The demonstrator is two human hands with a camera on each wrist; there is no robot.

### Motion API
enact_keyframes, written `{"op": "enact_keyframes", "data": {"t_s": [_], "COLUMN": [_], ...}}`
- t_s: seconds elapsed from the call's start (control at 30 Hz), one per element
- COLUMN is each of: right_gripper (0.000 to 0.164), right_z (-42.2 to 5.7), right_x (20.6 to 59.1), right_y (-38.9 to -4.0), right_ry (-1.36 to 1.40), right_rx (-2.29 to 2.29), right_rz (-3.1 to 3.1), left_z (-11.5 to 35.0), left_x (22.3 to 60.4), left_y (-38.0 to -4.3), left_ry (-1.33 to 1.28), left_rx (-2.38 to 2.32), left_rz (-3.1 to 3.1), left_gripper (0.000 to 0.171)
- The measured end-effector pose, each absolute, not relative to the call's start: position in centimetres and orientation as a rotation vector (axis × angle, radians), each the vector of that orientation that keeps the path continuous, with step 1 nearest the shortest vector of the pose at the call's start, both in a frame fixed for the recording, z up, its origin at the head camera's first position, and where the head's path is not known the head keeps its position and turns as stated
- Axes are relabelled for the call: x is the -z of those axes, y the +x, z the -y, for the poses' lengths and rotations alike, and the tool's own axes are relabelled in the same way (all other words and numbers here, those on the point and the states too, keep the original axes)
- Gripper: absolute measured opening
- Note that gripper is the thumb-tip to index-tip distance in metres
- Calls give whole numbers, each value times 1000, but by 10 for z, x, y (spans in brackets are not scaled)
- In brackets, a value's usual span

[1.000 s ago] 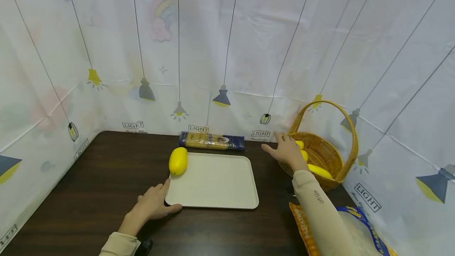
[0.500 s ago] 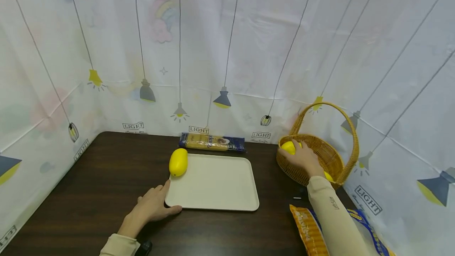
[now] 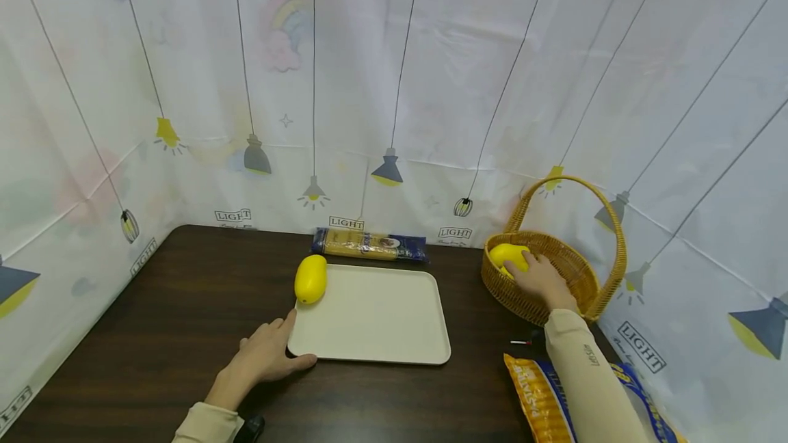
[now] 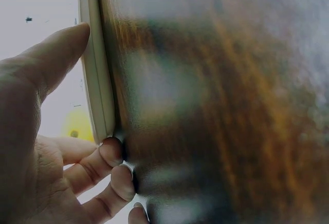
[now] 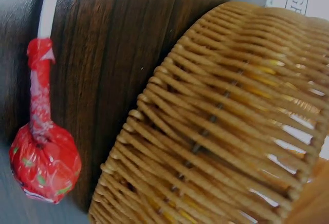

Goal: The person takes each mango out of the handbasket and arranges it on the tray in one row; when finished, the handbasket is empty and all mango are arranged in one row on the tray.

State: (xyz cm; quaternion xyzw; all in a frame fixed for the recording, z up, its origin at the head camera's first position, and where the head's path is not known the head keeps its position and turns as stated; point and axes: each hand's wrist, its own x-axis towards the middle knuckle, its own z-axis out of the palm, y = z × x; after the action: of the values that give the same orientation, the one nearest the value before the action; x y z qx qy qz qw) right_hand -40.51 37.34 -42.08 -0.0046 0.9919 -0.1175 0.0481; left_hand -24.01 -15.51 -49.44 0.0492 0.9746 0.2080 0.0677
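Note:
My left hand [image 3: 261, 357] rests at the near left corner of a cream tray [image 3: 375, 316], thumb along the near edge and fingers by the left side; in the left wrist view the thumb touches the tray rim [image 4: 95, 80]. An oval yellow fruit [image 3: 310, 279] lies on the tray's far left corner. At right, my right hand [image 3: 542, 282] reaches into a wicker basket [image 3: 507, 296] with a tall handle. Its fingertips are at another oval yellow fruit [image 3: 509, 256]; I cannot tell whether they grip it. The right wrist view shows the basket's woven side [image 5: 205, 126], not the hand.
A blue and yellow packet of spaghetti [image 3: 369, 245] lies behind the tray. Below the basket is a lollipop with a red wrapper [image 5: 45, 162]. An orange and blue pasta bag [image 3: 535, 395] lies at the near right, partly under the right sleeve. A printed curtain [image 3: 382, 87] hangs behind the table.
My right hand has moved from above the basket's left rim down into the basket, then slightly right, uncovering more of the yellow fruit. The left hand and tray stay put.

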Motion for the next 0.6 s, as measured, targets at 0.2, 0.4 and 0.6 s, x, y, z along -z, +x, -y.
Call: {"op": "enact_keyframes", "data": {"t_s": [0.2,0.4,0.6], "right_gripper": [93,93,94], "right_z": [-382,-388,-388], "right_x": [427,433,436], "right_y": [-411,-414,-415], "right_ry": [-20,-26,-23], "right_rx": [391,409,431], "right_rz": [-3008,-2987,-2974], "left_z": [155,154,156], "left_x": [492,494,496], "left_y": [-240,-242,-241], "left_ry": [142,141,132], "left_rx": [-629,-629,-623], "left_rz": [-2934,-2933,-2926], "left_gripper": [110,111,112]}}
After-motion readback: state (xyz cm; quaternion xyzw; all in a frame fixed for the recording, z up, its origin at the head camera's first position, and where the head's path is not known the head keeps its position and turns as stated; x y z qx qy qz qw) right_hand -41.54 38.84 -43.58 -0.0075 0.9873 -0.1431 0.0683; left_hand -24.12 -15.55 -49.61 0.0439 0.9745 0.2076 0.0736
